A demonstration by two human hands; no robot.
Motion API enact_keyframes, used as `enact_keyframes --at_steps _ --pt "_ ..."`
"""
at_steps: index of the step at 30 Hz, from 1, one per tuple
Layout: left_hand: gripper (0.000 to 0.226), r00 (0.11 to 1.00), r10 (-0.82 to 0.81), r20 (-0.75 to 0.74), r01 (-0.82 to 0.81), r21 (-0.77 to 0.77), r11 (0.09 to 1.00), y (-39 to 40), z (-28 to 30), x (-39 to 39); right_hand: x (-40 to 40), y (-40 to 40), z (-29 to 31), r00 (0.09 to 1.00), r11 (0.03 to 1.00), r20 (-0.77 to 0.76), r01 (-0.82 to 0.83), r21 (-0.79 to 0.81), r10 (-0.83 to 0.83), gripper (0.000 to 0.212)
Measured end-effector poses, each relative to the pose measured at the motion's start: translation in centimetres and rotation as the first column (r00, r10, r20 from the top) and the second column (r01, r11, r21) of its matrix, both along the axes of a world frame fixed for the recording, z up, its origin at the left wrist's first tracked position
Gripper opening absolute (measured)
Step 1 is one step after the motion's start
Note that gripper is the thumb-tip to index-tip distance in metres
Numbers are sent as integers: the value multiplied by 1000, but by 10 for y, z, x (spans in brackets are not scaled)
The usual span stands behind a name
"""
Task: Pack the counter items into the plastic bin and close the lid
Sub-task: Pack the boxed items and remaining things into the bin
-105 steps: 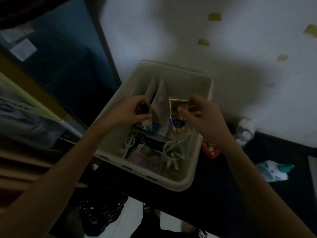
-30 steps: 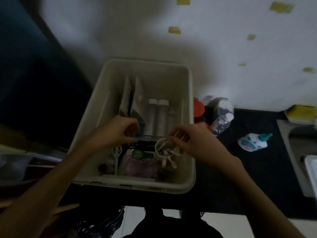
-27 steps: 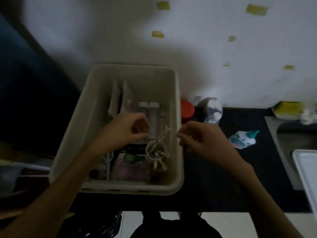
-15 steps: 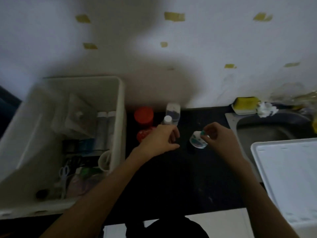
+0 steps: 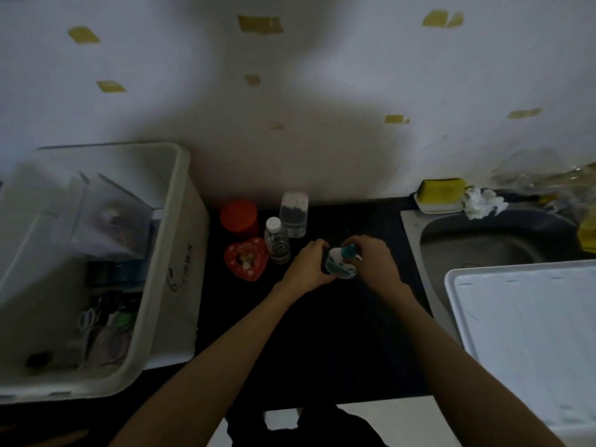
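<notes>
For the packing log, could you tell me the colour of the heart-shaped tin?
Red, seen in the head view: heart-shaped tin.

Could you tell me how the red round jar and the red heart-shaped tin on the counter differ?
The round jar is plain, while the heart tin carries a picture on its lid. The jar stands nearer the wall, the tin nearer the counter's front edge. Both are red, unpacked, beside the bin.

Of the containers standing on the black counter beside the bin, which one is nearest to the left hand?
The small clear bottle with the white cap. It stands just beside the left hand; the red jar, heart-shaped tin and rectangular clear container are farther.
</notes>
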State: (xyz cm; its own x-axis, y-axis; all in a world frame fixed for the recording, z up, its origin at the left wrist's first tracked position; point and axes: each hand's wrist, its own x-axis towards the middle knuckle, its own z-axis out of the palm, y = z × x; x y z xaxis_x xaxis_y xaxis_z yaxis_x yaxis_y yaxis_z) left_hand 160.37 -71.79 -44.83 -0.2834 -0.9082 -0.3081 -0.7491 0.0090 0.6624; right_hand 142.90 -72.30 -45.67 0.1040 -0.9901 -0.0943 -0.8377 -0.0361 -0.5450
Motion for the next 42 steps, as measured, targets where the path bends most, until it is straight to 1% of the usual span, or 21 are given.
enact_keyframes --at_steps 2,4,5,8,11,13,17,21,24,27,31,35,38,39,42 --pt "75 999 -12 -36 11 -41 999 2 8 1 -3 3 14 999 999 19 -35 -12 35 26" --pt "84 994 -19 -112 11 -72 997 4 20 6 -3 6 39 995 996 53 -84 -44 86 26" --pt "84 987 -21 -156 9 -80 997 6 30 10 -1 8 56 990 992 82 -110 -65 116 27" --pt "70 960 -7 -279 -16 -79 997 14 67 27 15 11 114 968 975 143 -189 -113 204 31" --pt "62 932 59 -357 -119 -149 982 23 108 58 47 14 167 939 946 158 -280 -161 305 29" --pt "59 928 63 -368 -152 -217 964 30 136 86 73 16 194 924 926 144 -326 -191 355 27" --pt "61 943 70 -325 -185 -340 922 45 180 150 136 24 233 892 894 172 -369 -254 417 35" --pt "61 940 125 -318 -254 -405 878 60 196 222 208 27 249 858 859 170 -430 -278 485 37" --pt "64 942 160 -294 -279 -422 863 69 196 278 263 27 248 827 826 164 -477 -301 538 37" --pt "61 947 182 -266 -274 -366 889 78 190 332 318 27 233 806 807 167 -505 -306 568 37" --pt "62 953 262 -154 -299 -336 893 87 161 394 383 26 194 791 786 131 -545 -292 597 39" --pt "57 948 291 -126 -314 -231 921 91 115 436 433 26 145 788 789 95 -586 -183 608 40" --pt "68 952 299 -65 -306 -161 938 88 78 458 458 26 111 779 783 89 -610 -124 621 35" --pt "69 949 310 -60 -315 -143 938 88 68 463 463 26 102 778 783 88 -613 -107 622 33" --pt "56 946 322 -42 -324 -116 939 87 51 468 476 27 81 780 786 95 -615 -62 618 31"
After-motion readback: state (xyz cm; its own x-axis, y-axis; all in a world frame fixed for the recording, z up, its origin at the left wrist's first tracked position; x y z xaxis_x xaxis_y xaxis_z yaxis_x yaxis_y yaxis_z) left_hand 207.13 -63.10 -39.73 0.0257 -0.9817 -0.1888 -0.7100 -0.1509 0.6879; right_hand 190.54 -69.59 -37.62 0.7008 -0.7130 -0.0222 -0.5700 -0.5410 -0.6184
